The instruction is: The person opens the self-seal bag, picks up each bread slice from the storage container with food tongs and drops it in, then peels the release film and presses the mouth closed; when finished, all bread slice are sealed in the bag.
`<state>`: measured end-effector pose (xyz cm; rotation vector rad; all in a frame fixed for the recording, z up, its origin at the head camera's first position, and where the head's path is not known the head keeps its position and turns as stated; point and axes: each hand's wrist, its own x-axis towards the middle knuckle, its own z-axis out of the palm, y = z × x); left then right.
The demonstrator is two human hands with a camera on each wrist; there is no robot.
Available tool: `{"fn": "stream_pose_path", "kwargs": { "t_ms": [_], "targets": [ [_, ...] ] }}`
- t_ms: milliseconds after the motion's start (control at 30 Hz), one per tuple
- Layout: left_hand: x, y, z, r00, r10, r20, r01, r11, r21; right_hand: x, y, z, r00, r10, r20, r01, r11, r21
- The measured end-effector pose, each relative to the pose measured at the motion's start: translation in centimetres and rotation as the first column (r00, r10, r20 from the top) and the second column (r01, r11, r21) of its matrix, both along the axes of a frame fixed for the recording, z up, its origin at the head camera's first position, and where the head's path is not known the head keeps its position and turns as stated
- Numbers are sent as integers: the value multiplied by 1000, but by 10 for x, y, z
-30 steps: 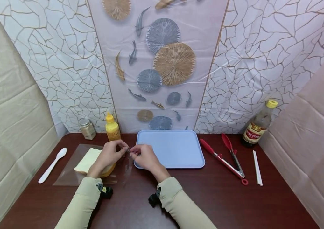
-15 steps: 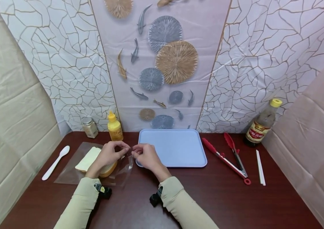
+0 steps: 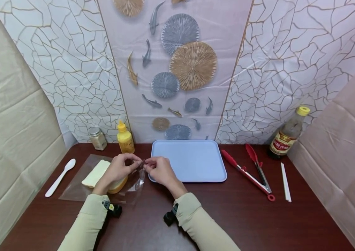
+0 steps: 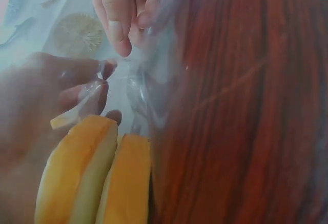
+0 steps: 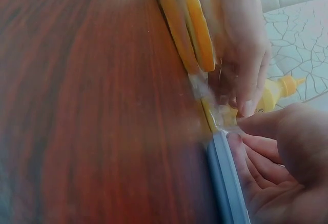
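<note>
Beige sleeves (image 3: 207,225) come in from the near side, and just beyond the cuffs we find the work at left of centre on the dark table (image 3: 152,223). Clear plastic film (image 3: 74,191) lies there with thick, orange-crusted bread (image 3: 94,175), partly covered by the left wrist; whether the film wraps it or only lies under it, we cannot tell. Over the last second the hands have hardly moved, but the film at their near side has opened into a crinkled fold that now catches the light. We take this to mean its edge is being worked loose or shaped, not that the bread is being shifted.

As for pose, our left hand (image 3: 116,170) arches over the right end of the bread, thumb and forefinger pinching the film's edge. Our right hand (image 3: 161,170) faces it, a small gap between the fingertips, and appears to pinch the same film between thumb and forefinger, its other fingers folded inward. It overlaps the near left corner of the blue tray (image 3: 190,162); contact there we cannot make out. Farther off, beyond the left hand, stands the yellow squeeze bottle (image 3: 125,141).
</note>
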<state>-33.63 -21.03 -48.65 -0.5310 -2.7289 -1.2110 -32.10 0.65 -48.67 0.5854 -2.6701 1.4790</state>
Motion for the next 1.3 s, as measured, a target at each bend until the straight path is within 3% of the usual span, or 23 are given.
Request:
{"fn": "stream_pose_path", "kwargs": {
  "t_ms": [267, 500, 700, 1133, 1300],
  "targets": [
    [2, 0, -1, 998, -64, 18, 64, 998, -12, 2, -2, 0, 999, 9, -52, -8, 1000, 19],
    [2, -2, -3, 994, -106, 26, 106, 994, 2, 2, -1, -1, 990, -17, -141, 32, 995, 98],
    [4, -2, -3, 993, -110, 43, 110, 994, -3, 3, 0, -2, 991, -18, -133, 28, 997, 75],
    [3, 2, 1, 999, -35, 4, 36, 999, -19, 2, 1, 0, 999, -24, -48, 24, 1000, -12],
    [1, -8, 0, 999, 53, -3, -53, 998, 37, 1, 3, -1, 998, -17, -62, 16, 1000, -16]
  ]
}}
